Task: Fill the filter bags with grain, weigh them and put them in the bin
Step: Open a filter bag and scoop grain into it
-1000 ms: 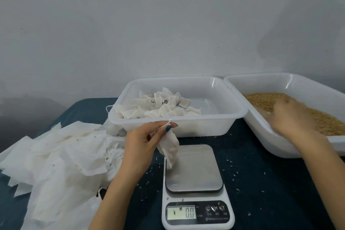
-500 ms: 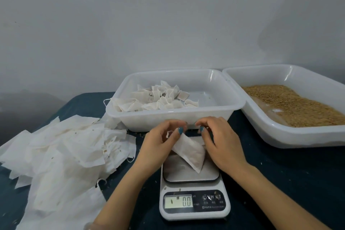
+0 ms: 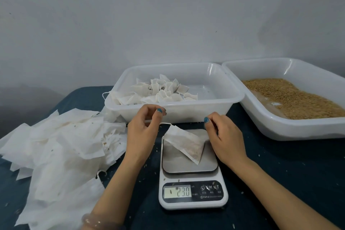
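Filled filter bag (image 3: 186, 144) laid on scale (image 3: 192, 192), 23.0 displayed; drawstring (image 3: 165, 123) pinched by left hand (image 3: 143, 130); right hand (image 3: 225, 138) curled beside bag, grip unclear

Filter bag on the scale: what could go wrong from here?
1. The left hand pinches the drawstring that runs to the filter bag. Any pull could skew the scale reading of 23.0.
2. The bag's mouth appears to reach past the platform's far edge. If it is not cinched, grain could spill onto the table.
3. The right hand hovers close to the platform and could brush it. Whether it holds anything is unclear.
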A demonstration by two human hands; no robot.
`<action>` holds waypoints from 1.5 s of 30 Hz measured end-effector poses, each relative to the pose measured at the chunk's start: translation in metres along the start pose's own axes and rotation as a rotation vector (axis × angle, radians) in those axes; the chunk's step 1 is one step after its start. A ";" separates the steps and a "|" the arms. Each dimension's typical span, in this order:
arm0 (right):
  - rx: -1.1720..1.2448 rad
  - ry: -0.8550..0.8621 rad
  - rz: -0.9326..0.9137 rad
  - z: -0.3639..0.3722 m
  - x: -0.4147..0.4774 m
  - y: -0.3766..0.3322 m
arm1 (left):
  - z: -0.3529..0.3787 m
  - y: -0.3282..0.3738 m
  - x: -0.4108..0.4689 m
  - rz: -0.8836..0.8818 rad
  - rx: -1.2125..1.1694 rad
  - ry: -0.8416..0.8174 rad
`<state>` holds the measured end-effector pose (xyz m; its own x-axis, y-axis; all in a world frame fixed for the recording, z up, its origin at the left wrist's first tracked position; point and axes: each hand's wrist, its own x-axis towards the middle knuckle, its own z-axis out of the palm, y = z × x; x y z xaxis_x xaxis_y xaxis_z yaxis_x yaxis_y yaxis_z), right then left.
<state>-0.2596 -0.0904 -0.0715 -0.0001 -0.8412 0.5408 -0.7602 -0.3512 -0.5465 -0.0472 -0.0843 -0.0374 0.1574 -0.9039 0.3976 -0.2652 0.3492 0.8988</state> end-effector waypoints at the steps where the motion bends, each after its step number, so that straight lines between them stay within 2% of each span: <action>1: -0.009 -0.001 0.001 0.000 0.000 0.000 | 0.000 -0.001 0.000 -0.001 0.014 -0.001; 8: -0.023 0.012 0.008 -0.001 0.001 0.002 | 0.001 -0.002 -0.001 -0.040 0.143 -0.032; 15: -0.021 0.022 0.011 -0.001 0.000 0.002 | 0.000 -0.003 -0.006 0.024 0.567 -0.145; 21: -0.020 0.012 -0.001 -0.002 0.000 0.000 | 0.005 -0.005 -0.010 0.083 0.832 -0.273; 23: -0.022 0.007 -0.001 -0.002 -0.001 0.000 | 0.007 -0.006 -0.011 0.084 0.856 -0.291; 27: -0.023 0.004 -0.004 -0.003 0.000 -0.001 | 0.007 -0.005 -0.011 0.120 0.630 -0.304; 32: -0.030 0.008 -0.009 -0.003 0.000 -0.001 | 0.011 0.009 -0.011 0.036 0.010 -0.377; 37: -0.042 0.009 -0.013 -0.003 -0.001 -0.003 | 0.013 0.024 -0.007 -0.014 -0.250 -0.354; 40: -0.037 0.007 -0.016 -0.004 -0.001 -0.005 | 0.013 0.036 0.008 -0.013 -0.297 -0.303; 45: -0.053 -0.001 -0.013 -0.003 -0.002 -0.007 | 0.024 0.053 0.052 0.051 -0.165 -0.164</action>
<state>-0.2558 -0.0848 -0.0671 0.0110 -0.8369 0.5472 -0.7932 -0.3405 -0.5048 -0.0764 -0.1184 0.0265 -0.0127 -0.9073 0.4202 -0.1074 0.4191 0.9016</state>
